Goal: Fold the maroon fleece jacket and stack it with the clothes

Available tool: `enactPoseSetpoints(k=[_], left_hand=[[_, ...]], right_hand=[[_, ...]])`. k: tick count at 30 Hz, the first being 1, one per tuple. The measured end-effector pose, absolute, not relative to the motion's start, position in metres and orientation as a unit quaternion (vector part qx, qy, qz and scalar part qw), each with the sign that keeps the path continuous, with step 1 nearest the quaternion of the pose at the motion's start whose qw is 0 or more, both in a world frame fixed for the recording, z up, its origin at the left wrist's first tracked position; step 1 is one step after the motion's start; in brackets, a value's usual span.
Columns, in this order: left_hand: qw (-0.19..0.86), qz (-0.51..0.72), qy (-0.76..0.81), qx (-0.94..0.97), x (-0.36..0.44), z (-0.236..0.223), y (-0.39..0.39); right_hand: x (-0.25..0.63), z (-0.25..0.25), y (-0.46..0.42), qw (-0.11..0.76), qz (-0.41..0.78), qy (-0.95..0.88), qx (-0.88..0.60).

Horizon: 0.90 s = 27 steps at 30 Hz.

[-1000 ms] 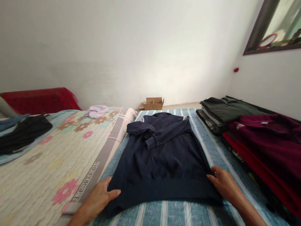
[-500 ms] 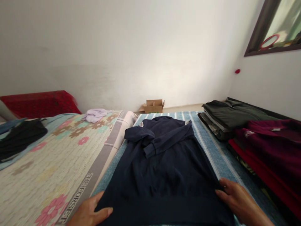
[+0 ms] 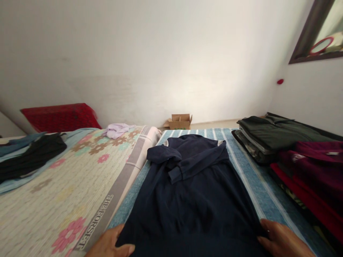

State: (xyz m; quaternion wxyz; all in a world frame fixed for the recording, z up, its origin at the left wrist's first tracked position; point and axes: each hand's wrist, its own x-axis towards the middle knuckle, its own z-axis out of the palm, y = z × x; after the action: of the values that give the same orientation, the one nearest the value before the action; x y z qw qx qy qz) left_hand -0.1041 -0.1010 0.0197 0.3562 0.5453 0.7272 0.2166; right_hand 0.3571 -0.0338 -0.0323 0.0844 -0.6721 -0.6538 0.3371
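Note:
A navy blue sweatshirt [image 3: 193, 200] lies spread on the blue striped bedding, its sleeves folded inward across the upper part and its collar end away from me. My left hand [image 3: 111, 242] grips the near left side close to the hem, thumb on top of the cloth. On the opposite side, my right hand [image 3: 281, 237] pinches the right edge near the hem. The hem itself runs out of the bottom of the view, and the fingers under the fabric are hidden.
To the right, stacked dark clothes [image 3: 278, 132] stand beside a pile with a maroon garment [image 3: 318, 164]. Leftward is a flowered mattress [image 3: 88, 182] with a lilac cloth [image 3: 118, 130] and black clothing [image 3: 34, 153]. An open cardboard box [image 3: 180, 122] sits by the wall.
The view has turned slightly left, so everything appears shifted right. Both hands keep hold of the sweatshirt's sides and sit a little lower in the picture.

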Motion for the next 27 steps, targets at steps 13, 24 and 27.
enactPoseSetpoints(k=[13, 24, 27], left_hand=[[-0.062, 0.109, 0.726, 0.676, -0.039, 0.069, 0.058], [-0.016, 0.169, 0.754, 0.634, -0.05, 0.053, 0.145], [-0.032, 0.243, 0.798, 0.551, -0.09, 0.078, 0.147]], right_hand=[[0.284, 0.03, 0.041, 0.098, 0.127, -0.78, -0.604], [0.195, 0.026, 0.139, 0.098, 0.171, -0.813, -0.548], [0.204, 0.019, 0.145, 0.135, 0.197, -0.803, -0.546]])
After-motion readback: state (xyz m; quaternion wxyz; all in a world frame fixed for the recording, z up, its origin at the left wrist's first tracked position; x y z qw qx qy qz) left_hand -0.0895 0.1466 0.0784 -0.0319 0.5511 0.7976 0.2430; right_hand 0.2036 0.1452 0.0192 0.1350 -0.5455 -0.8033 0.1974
